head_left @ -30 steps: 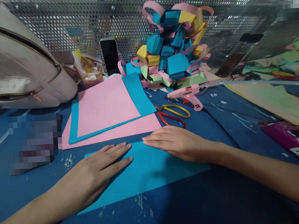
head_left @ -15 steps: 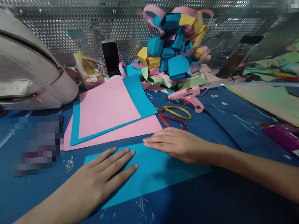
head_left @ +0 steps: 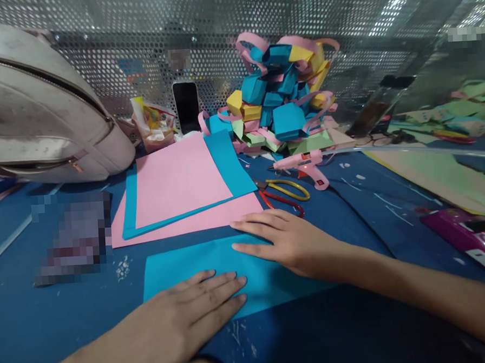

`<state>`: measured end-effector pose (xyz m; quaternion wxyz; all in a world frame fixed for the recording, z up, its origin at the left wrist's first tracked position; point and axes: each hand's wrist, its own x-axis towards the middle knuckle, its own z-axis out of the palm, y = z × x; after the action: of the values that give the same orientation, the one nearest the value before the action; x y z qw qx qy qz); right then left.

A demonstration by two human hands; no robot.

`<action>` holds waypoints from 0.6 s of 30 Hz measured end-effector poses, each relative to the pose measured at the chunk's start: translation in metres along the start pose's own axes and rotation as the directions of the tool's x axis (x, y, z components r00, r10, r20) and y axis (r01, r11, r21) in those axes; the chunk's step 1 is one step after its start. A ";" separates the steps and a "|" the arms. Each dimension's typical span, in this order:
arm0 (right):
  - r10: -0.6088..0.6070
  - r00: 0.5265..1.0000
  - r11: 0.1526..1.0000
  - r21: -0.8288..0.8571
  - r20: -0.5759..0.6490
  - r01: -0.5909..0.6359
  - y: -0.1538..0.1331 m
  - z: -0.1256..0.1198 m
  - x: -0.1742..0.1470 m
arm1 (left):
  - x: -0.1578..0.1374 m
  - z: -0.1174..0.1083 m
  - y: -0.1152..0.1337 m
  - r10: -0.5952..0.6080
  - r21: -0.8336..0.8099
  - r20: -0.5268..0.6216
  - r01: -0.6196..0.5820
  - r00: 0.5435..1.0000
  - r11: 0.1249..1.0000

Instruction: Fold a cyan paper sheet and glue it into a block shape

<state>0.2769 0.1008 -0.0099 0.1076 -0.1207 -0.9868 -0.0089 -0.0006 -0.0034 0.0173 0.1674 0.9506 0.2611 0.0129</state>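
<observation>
Though apart, left hand [head_left: 184, 315] and right hand [head_left: 295, 247] palm-down on blue paper [head_left: 185, 264], fingers slightly splayed.

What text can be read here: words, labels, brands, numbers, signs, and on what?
None legible.
Snack packet: coloured print, too blurred to read.
Pink glue gun: mark on its switch, too small to read.
Dark flat item at left: pixelated, nothing readable.
Phone: screen dark, no text showing.
Blue sheet: no writing visible.

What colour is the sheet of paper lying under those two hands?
The sheet of paper is bright blue, seen best in the head view.
</observation>
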 end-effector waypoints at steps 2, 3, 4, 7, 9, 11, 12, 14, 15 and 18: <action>0.015 1.000 1.000 0.000 0.024 -0.015 -0.002 -0.001 0.007 | -0.001 -0.002 0.000 0.015 -0.002 0.022 -0.015 1.000 1.000; 0.021 0.999 1.000 0.001 0.037 -0.021 -0.002 -0.002 0.012 | -0.002 -0.003 0.000 0.023 -0.015 0.039 -0.023 0.999 1.000; 0.024 0.999 1.000 0.001 0.048 -0.024 -0.002 -0.001 0.016 | -0.002 -0.003 -0.001 0.027 -0.032 0.054 -0.025 0.998 0.999; 0.006 0.997 1.000 -0.005 0.072 -0.006 0.000 0.000 0.032 | -0.004 -0.003 -0.003 0.040 -0.088 0.087 -0.032 0.995 0.996; -0.031 0.996 0.999 -0.013 0.083 0.032 0.001 -0.001 0.042 | -0.005 -0.002 -0.004 0.050 -0.118 0.089 -0.039 0.995 0.992; -0.083 0.992 0.996 -0.028 0.091 0.086 0.002 -0.001 0.051 | -0.007 -0.001 -0.005 0.060 -0.152 0.070 -0.049 0.996 0.987; -0.110 0.990 0.993 -0.039 0.091 0.113 0.002 -0.002 0.054 | -0.007 -0.001 -0.006 0.064 -0.171 0.055 -0.054 0.996 0.984; -0.155 0.983 0.984 -0.067 0.094 0.162 0.001 -0.002 0.061 | -0.009 -0.001 -0.007 0.068 -0.202 0.038 -0.059 0.997 0.978; -0.171 0.981 0.980 -0.083 0.097 0.179 0.000 -0.001 0.063 | -0.009 -0.001 -0.007 0.065 -0.209 0.043 -0.055 0.997 0.976; -0.198 0.975 0.971 -0.112 0.099 0.209 -0.002 0.001 0.073 | -0.011 0.000 -0.008 0.055 -0.221 0.058 -0.041 0.997 0.974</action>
<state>0.2068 0.1162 0.0043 0.0553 -0.0254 -0.9953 -0.0747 -0.0138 -0.0029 0.0153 0.2792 0.9322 0.2297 0.0152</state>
